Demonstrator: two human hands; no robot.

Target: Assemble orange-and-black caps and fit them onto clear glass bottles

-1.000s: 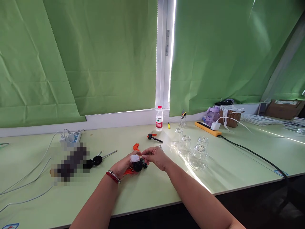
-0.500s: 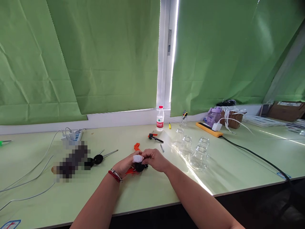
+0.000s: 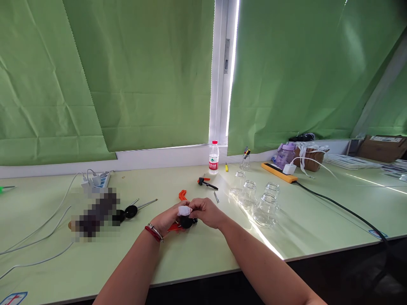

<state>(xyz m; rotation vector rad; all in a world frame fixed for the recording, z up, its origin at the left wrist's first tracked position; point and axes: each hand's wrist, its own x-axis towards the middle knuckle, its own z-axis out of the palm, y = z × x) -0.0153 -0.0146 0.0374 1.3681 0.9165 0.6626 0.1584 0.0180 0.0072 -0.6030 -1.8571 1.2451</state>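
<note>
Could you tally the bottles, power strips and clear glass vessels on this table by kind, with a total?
Bottles: 2 (red-capped bottle, purple bottle)
Power strips: 2 (orange strip, blue-and-white strip)
Clear glass vessels: 5 (group of four, plus the vessel holding tools)
Total: 9

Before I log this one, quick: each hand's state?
Left hand: closed, holding the black part.
Right hand: fingers pinched closed at it; anything between them is hidden.
</note>
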